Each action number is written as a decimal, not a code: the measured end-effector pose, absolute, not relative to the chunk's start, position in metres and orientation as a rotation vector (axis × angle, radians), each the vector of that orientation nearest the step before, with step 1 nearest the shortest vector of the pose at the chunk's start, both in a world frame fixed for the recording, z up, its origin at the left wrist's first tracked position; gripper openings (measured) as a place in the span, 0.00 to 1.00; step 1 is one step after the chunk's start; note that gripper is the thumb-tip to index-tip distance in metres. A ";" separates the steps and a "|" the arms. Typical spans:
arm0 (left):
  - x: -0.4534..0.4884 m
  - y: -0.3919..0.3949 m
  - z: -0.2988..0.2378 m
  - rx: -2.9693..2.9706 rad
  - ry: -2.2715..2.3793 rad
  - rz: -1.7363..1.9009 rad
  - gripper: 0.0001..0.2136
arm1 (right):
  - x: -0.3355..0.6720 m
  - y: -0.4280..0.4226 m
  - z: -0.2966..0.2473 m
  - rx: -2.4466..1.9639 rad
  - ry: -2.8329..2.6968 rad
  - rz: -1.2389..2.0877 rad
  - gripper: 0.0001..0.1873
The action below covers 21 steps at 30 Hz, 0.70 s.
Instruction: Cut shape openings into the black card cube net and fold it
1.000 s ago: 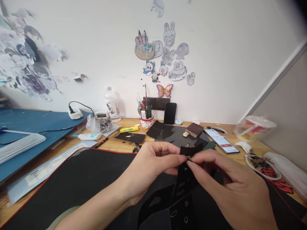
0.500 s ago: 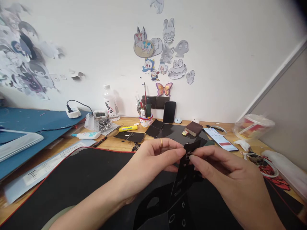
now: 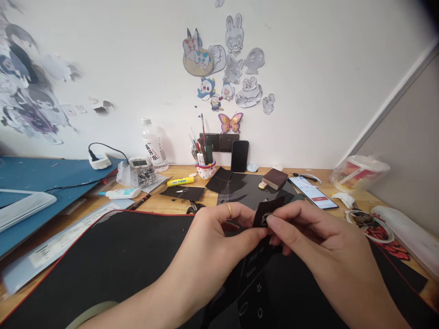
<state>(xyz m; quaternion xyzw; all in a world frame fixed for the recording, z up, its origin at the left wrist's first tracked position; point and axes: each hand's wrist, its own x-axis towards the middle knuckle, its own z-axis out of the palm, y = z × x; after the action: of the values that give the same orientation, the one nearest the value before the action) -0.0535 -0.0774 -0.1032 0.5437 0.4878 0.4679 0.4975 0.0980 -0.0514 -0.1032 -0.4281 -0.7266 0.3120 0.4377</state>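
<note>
Both hands meet over the desk, on a long black paper strip (image 3: 270, 207) marked with small pale outlines such as a star and ovals. My left hand (image 3: 219, 233), a ring on one finger, pinches the strip from the left, its thumb across the front. From the right, my right hand (image 3: 325, 233) has thumb and forefinger pressed together at a pale shape near the strip's top. Whether those fingertips also hold a small piece cannot be seen. The lower strip hangs toward me over the black mat (image 3: 137, 256), where dark edges blend together.
Behind the hands lie scissors (image 3: 195, 207), a yellow glue stick (image 3: 180, 181), a pen cup (image 3: 206, 170), a brown box (image 3: 275, 178) and a lit phone (image 3: 313, 193). A water bottle (image 3: 154, 148) stands left; a wrapped tub (image 3: 360, 173) sits right.
The strip's top has tipped and shifted slightly, and my left thumb now lies lower across it. My right fingertips stay pinched at the strip. The camera view has shifted a little.
</note>
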 end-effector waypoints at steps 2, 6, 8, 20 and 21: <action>-0.052 -0.078 -0.103 1.285 1.179 1.134 0.03 | 0.098 -0.051 -0.104 -1.071 -1.846 0.760 0.02; -0.051 -0.080 -0.104 1.266 1.225 1.103 0.03 | 0.097 -0.053 -0.104 -1.074 -1.925 0.651 0.01; -0.050 -0.079 -0.105 1.278 1.263 1.081 0.03 | 0.097 -0.053 -0.103 -1.064 -1.953 0.606 0.03; -0.050 -0.081 -0.105 1.278 1.262 1.084 0.04 | 0.097 -0.054 -0.105 -0.995 -1.891 0.682 0.06; -0.050 -0.081 -0.106 1.278 1.264 1.083 0.04 | 0.097 -0.053 -0.105 -0.991 -1.890 0.685 0.06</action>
<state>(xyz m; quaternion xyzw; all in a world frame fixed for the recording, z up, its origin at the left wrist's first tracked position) -0.0500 -0.0808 -0.1057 0.5282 0.5221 0.4475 0.4982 0.0973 -0.0534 -0.1053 -0.3982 -0.7591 0.2752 0.4353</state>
